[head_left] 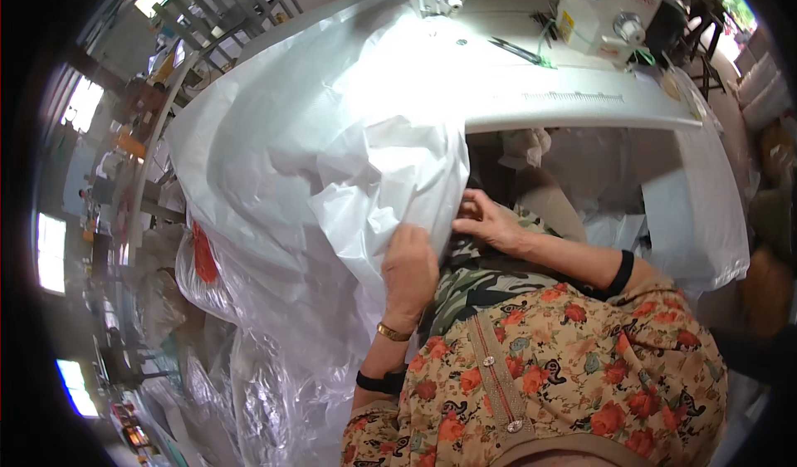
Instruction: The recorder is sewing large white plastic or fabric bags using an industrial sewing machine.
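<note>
Keeping the thin white sheet (332, 160) smooth and its edge even would serve best here; the left hand (411, 261) pinches a fold, but whether the right hand (491, 224) has its curled grip on the edge, I cannot tell. Crisp, faintly glossy, sharply creased, the sheet spreads over the smooth table (581, 117) near the sewing machine (573, 6) and drapes off its front.

Left fingers (410, 238) pinched, right fingers (475, 208) curled
</note>
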Action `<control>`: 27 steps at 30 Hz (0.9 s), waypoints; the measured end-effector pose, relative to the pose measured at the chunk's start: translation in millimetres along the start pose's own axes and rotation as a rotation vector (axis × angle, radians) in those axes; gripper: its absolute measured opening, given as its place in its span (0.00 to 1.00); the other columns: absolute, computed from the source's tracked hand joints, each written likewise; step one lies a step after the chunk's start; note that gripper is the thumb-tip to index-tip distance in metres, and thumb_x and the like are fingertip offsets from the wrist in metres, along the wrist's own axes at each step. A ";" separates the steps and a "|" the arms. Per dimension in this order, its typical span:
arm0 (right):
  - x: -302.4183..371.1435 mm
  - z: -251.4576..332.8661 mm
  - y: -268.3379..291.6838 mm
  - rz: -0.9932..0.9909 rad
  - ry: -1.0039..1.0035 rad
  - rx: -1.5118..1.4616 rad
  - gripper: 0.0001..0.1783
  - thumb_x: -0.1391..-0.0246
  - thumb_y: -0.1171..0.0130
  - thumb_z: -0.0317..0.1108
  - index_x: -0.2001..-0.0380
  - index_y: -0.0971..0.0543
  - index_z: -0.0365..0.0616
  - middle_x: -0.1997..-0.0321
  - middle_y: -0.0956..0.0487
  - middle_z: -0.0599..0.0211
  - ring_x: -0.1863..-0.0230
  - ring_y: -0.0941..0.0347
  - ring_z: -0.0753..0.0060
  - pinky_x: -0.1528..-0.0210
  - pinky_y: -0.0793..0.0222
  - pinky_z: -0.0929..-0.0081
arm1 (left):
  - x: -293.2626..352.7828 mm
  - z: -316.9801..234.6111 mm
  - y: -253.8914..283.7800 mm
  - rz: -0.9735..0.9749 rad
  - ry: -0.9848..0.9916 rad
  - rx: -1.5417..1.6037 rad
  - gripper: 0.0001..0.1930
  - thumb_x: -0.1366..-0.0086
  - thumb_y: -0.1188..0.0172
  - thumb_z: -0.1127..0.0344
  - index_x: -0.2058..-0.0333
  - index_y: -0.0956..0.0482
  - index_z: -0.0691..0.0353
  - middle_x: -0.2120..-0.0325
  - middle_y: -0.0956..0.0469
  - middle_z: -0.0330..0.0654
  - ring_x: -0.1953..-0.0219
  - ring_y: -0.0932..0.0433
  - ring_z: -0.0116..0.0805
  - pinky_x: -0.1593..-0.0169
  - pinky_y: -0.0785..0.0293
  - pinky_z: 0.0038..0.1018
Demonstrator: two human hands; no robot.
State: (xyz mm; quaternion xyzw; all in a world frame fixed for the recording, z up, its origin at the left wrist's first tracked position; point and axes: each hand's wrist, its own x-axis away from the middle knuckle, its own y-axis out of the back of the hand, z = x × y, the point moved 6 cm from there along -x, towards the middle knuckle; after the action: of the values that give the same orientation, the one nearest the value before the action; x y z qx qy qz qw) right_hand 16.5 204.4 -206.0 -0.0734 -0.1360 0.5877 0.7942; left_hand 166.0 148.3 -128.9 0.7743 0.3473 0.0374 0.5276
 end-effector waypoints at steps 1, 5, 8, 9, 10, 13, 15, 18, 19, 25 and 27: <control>2.7 -14.6 -8.5 0.031 -0.075 -0.077 0.33 0.44 0.37 0.32 0.41 0.41 0.33 0.45 0.29 0.54 0.45 0.30 0.66 0.44 0.30 0.69 | 5.4 3.0 1.4 -0.025 0.005 -0.028 0.04 0.43 0.47 0.74 0.69 0.29 0.66 0.68 0.29 0.52 0.62 0.28 0.54 0.58 0.32 0.44; -6.4 -40.2 -42.8 0.143 -0.259 -0.007 0.27 0.43 0.37 0.36 0.46 0.31 0.33 0.51 0.25 0.60 0.53 0.28 0.73 0.52 0.28 0.73 | 10.4 7.6 17.2 -0.073 0.067 0.035 0.08 0.45 0.49 0.77 0.65 0.26 0.66 0.69 0.26 0.51 0.63 0.27 0.53 0.57 0.32 0.42; -7.3 -57.1 -46.8 0.264 -0.286 0.181 0.22 0.43 0.37 0.43 0.54 0.22 0.36 0.58 0.21 0.67 0.61 0.29 0.78 0.61 0.30 0.77 | 4.0 7.4 46.1 -0.153 -0.042 0.003 0.09 0.46 0.49 0.78 0.65 0.25 0.66 0.68 0.25 0.51 0.62 0.27 0.53 0.56 0.32 0.42; -0.3 -43.5 -57.1 0.394 -0.269 0.076 0.23 0.44 0.36 0.45 0.52 0.23 0.38 0.57 0.22 0.69 0.60 0.29 0.78 0.61 0.30 0.77 | 3.2 11.0 56.9 -0.166 -0.043 -0.002 0.11 0.47 0.49 0.79 0.64 0.24 0.67 0.67 0.25 0.50 0.63 0.26 0.52 0.56 0.32 0.41; 7.0 -27.8 -66.3 0.521 -0.252 -0.031 0.24 0.44 0.36 0.46 0.51 0.23 0.40 0.56 0.22 0.70 0.59 0.29 0.78 0.60 0.30 0.77 | 0.6 14.1 66.7 -0.165 -0.033 -0.005 0.11 0.47 0.49 0.79 0.64 0.24 0.67 0.67 0.25 0.50 0.63 0.26 0.52 0.56 0.32 0.41; 0.4 -7.5 -51.0 0.422 -0.199 -0.002 0.35 0.44 0.37 0.52 0.40 0.32 0.44 0.50 0.26 0.70 0.53 0.31 0.78 0.60 0.31 0.80 | -8.1 8.6 89.4 -0.157 -0.055 -0.007 0.11 0.47 0.52 0.81 0.64 0.25 0.69 0.67 0.26 0.51 0.65 0.26 0.52 0.58 0.31 0.40; -18.4 15.8 -28.9 0.171 -0.020 -0.131 0.41 0.43 0.39 0.53 0.35 0.42 0.43 0.47 0.28 0.68 0.51 0.30 0.76 0.55 0.29 0.76 | -8.5 13.4 90.0 -0.126 -0.006 0.055 0.09 0.44 0.51 0.80 0.64 0.25 0.68 0.68 0.26 0.51 0.66 0.26 0.52 0.59 0.31 0.40; -39.4 46.1 -8.3 0.068 0.129 -0.313 0.33 0.41 0.41 0.51 0.39 0.35 0.42 0.46 0.26 0.67 0.47 0.28 0.76 0.44 0.32 0.71 | -4.3 20.5 80.3 -0.078 0.062 0.168 0.06 0.39 0.48 0.77 0.63 0.26 0.68 0.70 0.26 0.52 0.67 0.27 0.53 0.61 0.30 0.39; -38.1 42.1 -8.3 0.076 0.123 -0.316 0.33 0.41 0.41 0.51 0.39 0.35 0.42 0.46 0.26 0.67 0.47 0.28 0.76 0.44 0.32 0.71 | -0.3 21.7 76.4 -0.065 0.081 0.213 0.05 0.36 0.46 0.74 0.62 0.26 0.67 0.71 0.26 0.52 0.68 0.27 0.54 0.62 0.30 0.39; 0.7 -32.1 -35.0 0.568 -0.231 -0.030 0.20 0.43 0.37 0.44 0.53 0.20 0.41 0.57 0.20 0.71 0.54 0.28 0.79 0.47 0.33 0.76 | 7.8 25.9 55.0 0.043 0.106 0.053 0.09 0.42 0.38 0.67 0.70 0.28 0.65 0.76 0.27 0.49 0.72 0.28 0.50 0.66 0.34 0.40; 10.5 -46.0 -37.9 0.700 -0.251 0.192 0.20 0.45 0.35 0.45 0.56 0.18 0.40 0.59 0.19 0.70 0.54 0.27 0.77 0.48 0.33 0.75 | 13.1 33.1 49.1 0.100 0.140 -0.055 0.09 0.45 0.37 0.67 0.73 0.29 0.63 0.77 0.27 0.48 0.71 0.28 0.48 0.66 0.35 0.41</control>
State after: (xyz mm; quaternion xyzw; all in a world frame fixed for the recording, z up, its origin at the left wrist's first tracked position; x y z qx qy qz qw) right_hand 67.8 205.1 -237.9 0.0319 -0.1431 0.8379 0.5257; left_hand 214.4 119.8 -106.1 0.7715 0.3429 0.1274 0.5205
